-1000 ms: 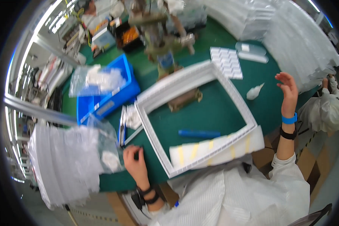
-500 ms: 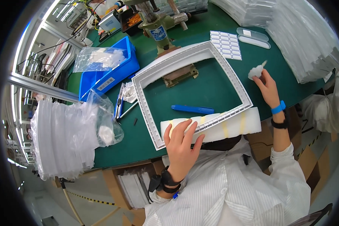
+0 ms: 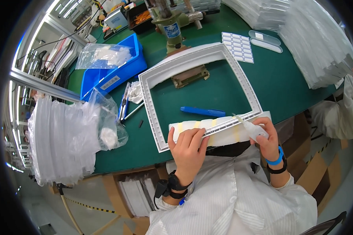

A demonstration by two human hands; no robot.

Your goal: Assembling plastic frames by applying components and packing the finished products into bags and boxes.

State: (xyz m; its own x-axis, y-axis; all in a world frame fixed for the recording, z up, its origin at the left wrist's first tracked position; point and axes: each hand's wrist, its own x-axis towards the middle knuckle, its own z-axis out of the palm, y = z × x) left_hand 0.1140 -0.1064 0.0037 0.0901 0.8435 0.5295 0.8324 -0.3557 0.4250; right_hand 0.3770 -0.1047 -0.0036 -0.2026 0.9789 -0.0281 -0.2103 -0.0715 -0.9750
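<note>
A: The white frame [image 3: 202, 92] was pinned at the bench's near edge by the left hand [image 3: 189, 147], fingers flat and together; a small squeeze bottle [image 3: 252, 129] was pinched in the right hand [image 3: 267, 139].

B: A smear was judged likely if the nozzle wandered; the frame could be tipped off the edge.

A pen [image 3: 202, 111] lies on the table [image 3: 294, 82] inside the rectangular frame [image 3: 200, 94]. Left of the frame sits a bin [image 3: 113, 72]; behind the frame stands a press tool [image 3: 172, 27], with a label sheet [image 3: 237, 47] at the frame's far right corner.

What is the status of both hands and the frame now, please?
Left hand flat on the near edge of the white frame. Right hand grips a small squeeze bottle, tip at the frame. Blue pen lies inside the frame, untouched.
</note>
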